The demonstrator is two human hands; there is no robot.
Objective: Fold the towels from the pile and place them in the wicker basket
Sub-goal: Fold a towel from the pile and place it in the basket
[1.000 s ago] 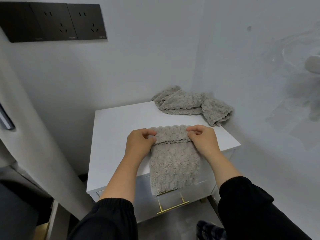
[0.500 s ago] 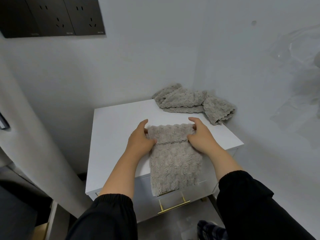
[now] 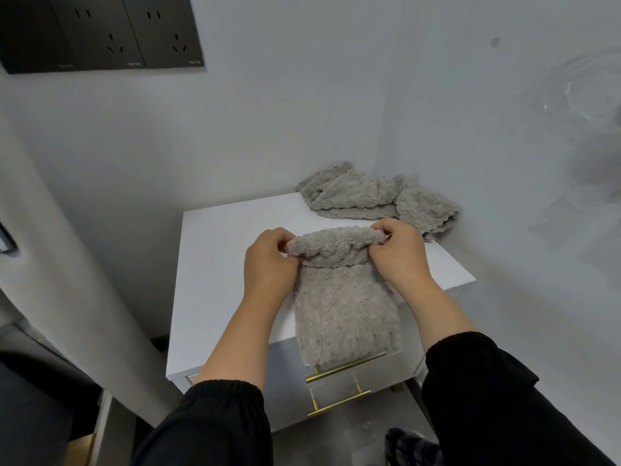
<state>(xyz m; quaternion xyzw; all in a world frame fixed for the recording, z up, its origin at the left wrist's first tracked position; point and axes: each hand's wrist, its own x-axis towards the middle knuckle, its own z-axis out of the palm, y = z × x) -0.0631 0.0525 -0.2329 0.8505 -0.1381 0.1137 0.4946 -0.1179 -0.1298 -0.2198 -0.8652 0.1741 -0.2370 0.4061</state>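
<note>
left grip [image 3: 268,260], right grip [image 3: 400,260] tight on towel [image 3: 346,307] far corners, near end over cabinet [image 3: 218,264] front edge

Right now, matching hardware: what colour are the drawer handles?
Gold; drawer handles show best in head view.

You have one towel [image 3: 346,311] spread, perhaps two more in the pile [image 3: 376,196], two brass handles [image 3: 339,403], three sockets [image 3: 164,31], one cabinet [image 3: 218,264].
</note>
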